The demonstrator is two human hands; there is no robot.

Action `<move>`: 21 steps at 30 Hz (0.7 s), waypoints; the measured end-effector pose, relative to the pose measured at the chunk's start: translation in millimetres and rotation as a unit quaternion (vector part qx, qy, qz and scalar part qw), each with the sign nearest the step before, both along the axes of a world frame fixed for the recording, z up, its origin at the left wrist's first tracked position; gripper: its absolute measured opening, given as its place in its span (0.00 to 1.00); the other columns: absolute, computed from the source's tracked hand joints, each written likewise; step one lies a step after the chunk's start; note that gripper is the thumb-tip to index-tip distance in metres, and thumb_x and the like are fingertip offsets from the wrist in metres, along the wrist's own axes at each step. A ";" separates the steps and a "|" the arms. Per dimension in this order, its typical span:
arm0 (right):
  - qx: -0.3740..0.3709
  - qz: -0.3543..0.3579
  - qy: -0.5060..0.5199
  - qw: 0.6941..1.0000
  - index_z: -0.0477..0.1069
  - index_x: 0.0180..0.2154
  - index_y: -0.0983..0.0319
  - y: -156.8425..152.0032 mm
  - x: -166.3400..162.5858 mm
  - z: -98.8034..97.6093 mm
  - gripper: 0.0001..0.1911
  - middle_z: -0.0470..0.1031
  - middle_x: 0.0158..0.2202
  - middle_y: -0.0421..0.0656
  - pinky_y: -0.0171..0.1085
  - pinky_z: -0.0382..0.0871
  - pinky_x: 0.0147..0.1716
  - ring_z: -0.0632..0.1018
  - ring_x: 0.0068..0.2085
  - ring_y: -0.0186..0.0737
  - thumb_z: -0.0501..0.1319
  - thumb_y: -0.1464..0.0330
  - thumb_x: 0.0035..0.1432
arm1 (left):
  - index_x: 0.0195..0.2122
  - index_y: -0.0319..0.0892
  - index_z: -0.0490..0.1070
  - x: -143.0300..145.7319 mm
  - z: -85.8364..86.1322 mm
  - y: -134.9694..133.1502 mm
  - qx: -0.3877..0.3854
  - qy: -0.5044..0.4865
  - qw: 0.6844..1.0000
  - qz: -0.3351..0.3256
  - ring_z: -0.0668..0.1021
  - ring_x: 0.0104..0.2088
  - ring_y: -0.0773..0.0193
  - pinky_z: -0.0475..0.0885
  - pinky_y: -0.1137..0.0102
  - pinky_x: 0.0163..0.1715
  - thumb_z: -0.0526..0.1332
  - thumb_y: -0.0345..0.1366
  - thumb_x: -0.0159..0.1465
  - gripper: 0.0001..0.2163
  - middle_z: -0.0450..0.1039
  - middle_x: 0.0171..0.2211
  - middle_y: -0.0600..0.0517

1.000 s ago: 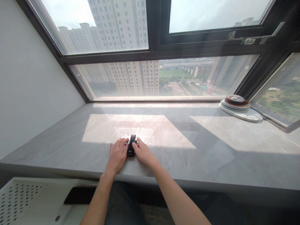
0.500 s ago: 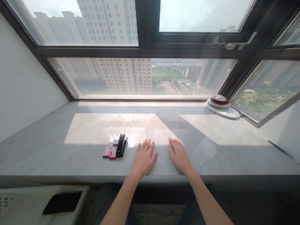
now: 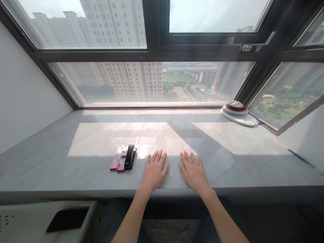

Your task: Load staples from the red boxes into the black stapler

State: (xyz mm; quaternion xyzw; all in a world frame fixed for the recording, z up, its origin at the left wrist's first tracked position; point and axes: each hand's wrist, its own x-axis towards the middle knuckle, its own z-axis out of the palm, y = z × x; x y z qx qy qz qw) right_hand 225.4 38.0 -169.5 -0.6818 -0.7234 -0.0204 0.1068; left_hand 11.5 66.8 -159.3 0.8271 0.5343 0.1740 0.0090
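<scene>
My left hand point(image 3: 154, 170) lies flat on the grey stone windowsill point(image 3: 217, 148), fingers stretched out, holding nothing. My right hand point(image 3: 192, 170) lies flat beside it, a short gap between them, fingers also spread and empty. A black stapler point(image 3: 130, 156) sits on the sill to the left of my left hand, a little apart from it. Red and white small boxes point(image 3: 118, 159) lie against the stapler's left side.
A stack of plates point(image 3: 238, 112) stands at the far right corner of the sill by the window frame. A large window runs along the back. A white perforated unit point(image 3: 43, 219) with a dark slot sits below the sill at the lower left.
Both hands let go of the stapler and moved right, now resting flat on the sill. Since half a second ago they drew slightly closer together. The stapler and boxes stay put.
</scene>
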 end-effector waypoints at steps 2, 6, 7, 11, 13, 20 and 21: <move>0.006 0.001 -0.005 1.000 0.46 0.75 0.51 -0.4 -0.1 -0.3 0.30 0.42 0.76 0.35 0.60 0.38 0.71 0.43 0.75 0.51 0.42 0.57 0.75 | 0.72 0.53 0.55 -0.1 -0.1 -0.4 0.001 0.000 1.000 0.001 0.52 0.74 0.53 0.50 0.48 0.72 0.49 0.44 0.75 0.24 0.50 0.74 0.52; 0.017 0.004 0.003 1.000 0.47 0.75 0.51 -1.4 0.0 -1.6 0.30 0.43 0.76 0.35 0.60 0.38 0.71 0.44 0.75 0.52 0.43 0.57 0.75 | 0.71 0.53 0.56 -1.3 0.6 -1.5 0.003 -0.010 1.000 -0.003 0.53 0.74 0.53 0.50 0.48 0.72 0.50 0.42 0.75 0.24 0.51 0.74 0.51; 0.019 0.006 0.009 1.000 0.48 0.74 0.52 -1.6 0.2 -1.9 0.30 0.43 0.76 0.35 0.60 0.38 0.71 0.44 0.75 0.52 0.44 0.57 0.75 | 0.71 0.53 0.57 -1.8 0.7 -1.8 0.003 -0.015 1.000 -0.005 0.53 0.74 0.52 0.50 0.48 0.71 0.50 0.42 0.75 0.24 0.52 0.74 0.51; 0.024 0.016 0.037 0.999 0.49 0.74 0.52 -1.7 1.1 -2.5 0.30 0.44 0.76 0.37 0.61 0.38 0.71 0.44 0.75 0.54 0.44 0.57 0.75 | 0.70 0.52 0.59 -3.9 0.3 -2.4 0.004 -0.035 0.999 -0.016 0.55 0.73 0.52 0.52 0.47 0.71 0.50 0.42 0.75 0.23 0.54 0.73 0.50; 0.024 0.017 0.049 0.998 0.49 0.74 0.52 -1.5 1.2 -2.4 0.31 0.45 0.76 0.37 0.61 0.38 0.70 0.44 0.75 0.54 0.45 0.57 0.75 | 0.70 0.52 0.60 -4.7 0.0 -2.8 0.005 -0.045 0.999 -0.020 0.55 0.73 0.52 0.52 0.47 0.71 0.50 0.42 0.75 0.22 0.54 0.73 0.50; 0.021 0.014 0.058 0.998 0.50 0.74 0.52 -1.0 0.1 -2.3 0.30 0.45 0.76 0.37 0.60 0.38 0.71 0.46 0.75 0.54 0.45 0.57 0.74 | 0.69 0.52 0.61 -5.4 2.7 -4.7 -0.005 -0.051 0.999 -0.019 0.55 0.73 0.53 0.52 0.48 0.71 0.50 0.41 0.75 0.22 0.55 0.72 0.50; 0.021 0.015 0.058 0.998 0.50 0.74 0.52 -1.0 0.2 -2.5 0.31 0.46 0.75 0.38 0.60 0.38 0.71 0.46 0.75 0.54 0.45 0.57 0.74 | 0.69 0.52 0.61 -5.3 3.1 -4.9 -0.006 -0.051 0.999 -0.019 0.55 0.73 0.53 0.52 0.48 0.71 0.50 0.41 0.75 0.21 0.55 0.72 0.50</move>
